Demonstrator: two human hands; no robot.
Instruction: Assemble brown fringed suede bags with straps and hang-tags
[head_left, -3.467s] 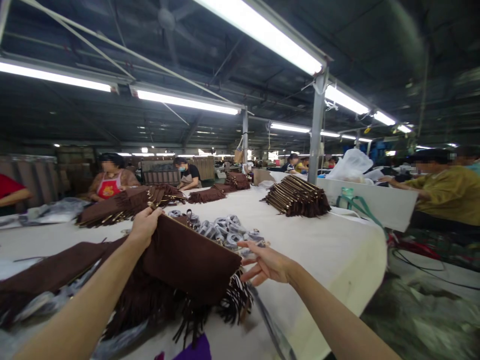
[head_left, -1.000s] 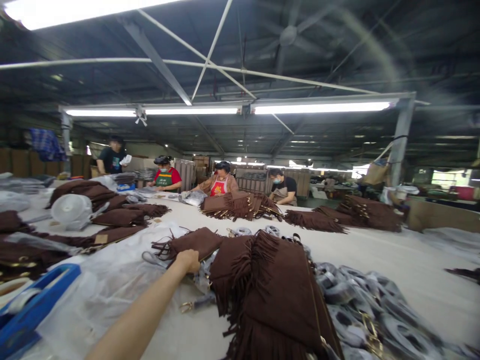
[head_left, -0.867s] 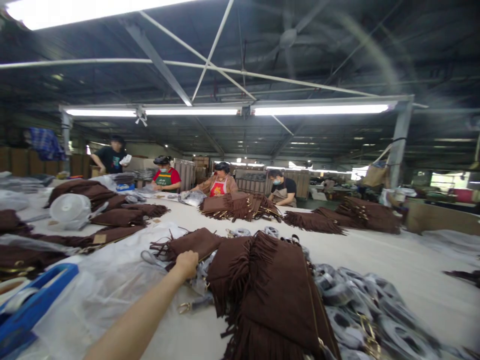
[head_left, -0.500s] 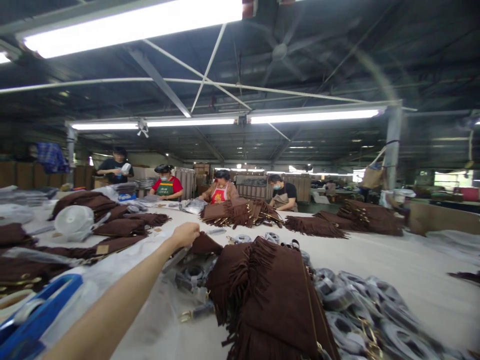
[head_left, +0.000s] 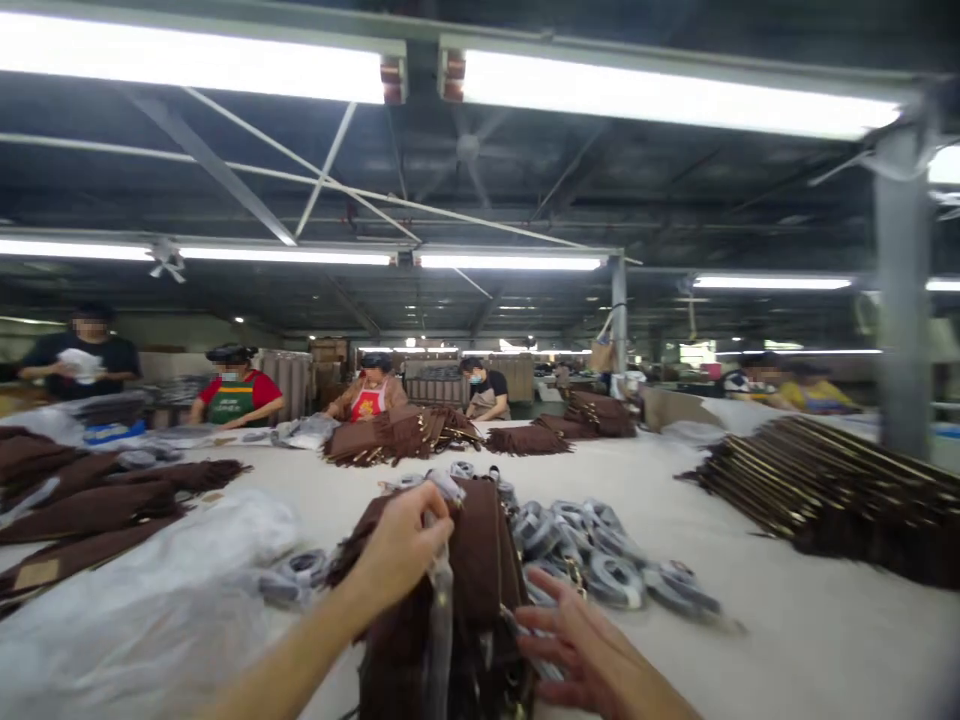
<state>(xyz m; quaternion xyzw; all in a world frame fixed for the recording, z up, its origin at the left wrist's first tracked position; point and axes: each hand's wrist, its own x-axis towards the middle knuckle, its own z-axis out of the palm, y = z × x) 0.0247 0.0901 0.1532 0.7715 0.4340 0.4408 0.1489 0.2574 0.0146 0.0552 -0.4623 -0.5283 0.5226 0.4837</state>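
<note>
My left hand (head_left: 409, 540) is closed over the pile in front of me. It grips a plastic-wrapped strap (head_left: 439, 630), whose lower end hangs down across the brown fabric. Beneath lie brown fringed bags (head_left: 480, 545) in a stack, with gold-coloured zips along their edges. My right hand (head_left: 585, 645) is beside the stack's right edge, its fingers spread and nothing seen in them. Just beyond that hand, several coiled grey straps (head_left: 615, 577) in clear wrapping lie heaped, some with gold-coloured clasps. More wrapped coils (head_left: 304, 567) rest left of the stack.
A large row of brown bags (head_left: 840, 490) lies at the right. Brown pieces (head_left: 97, 510) and crumpled clear plastic (head_left: 202, 560) cover the left side. Across the white table (head_left: 660, 500), several people work by another brown heap (head_left: 405, 432). A grey post (head_left: 902, 300) rises at right.
The view has swung right. My left hand has come back from the far left of the stack and now holds a wrapped strap above it. My right hand has entered the view.
</note>
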